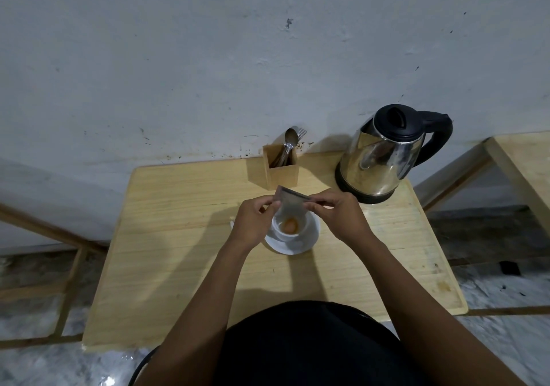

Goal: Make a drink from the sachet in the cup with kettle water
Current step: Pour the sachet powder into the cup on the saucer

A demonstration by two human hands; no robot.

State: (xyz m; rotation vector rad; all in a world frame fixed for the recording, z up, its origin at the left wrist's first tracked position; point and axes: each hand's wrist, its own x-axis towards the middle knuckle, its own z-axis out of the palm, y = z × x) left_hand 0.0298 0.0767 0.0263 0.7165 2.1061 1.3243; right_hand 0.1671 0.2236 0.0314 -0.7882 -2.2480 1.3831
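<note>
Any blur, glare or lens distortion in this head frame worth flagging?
Head view: the sachet is motion-blurred between both hands; the kettle shows bright reflections; wide-angle bending curves the table edges; hard shadows fall on the table beside the cup; the rest is reasonably sharp.

A small grey sachet (290, 202) is held tilted, directly over a white cup (288, 228). The cup sits upright on a white saucer (309, 241) and holds a little orange-brown powder. A steel kettle (384, 156) with black lid and handle stands upright behind, to the right.
</note>
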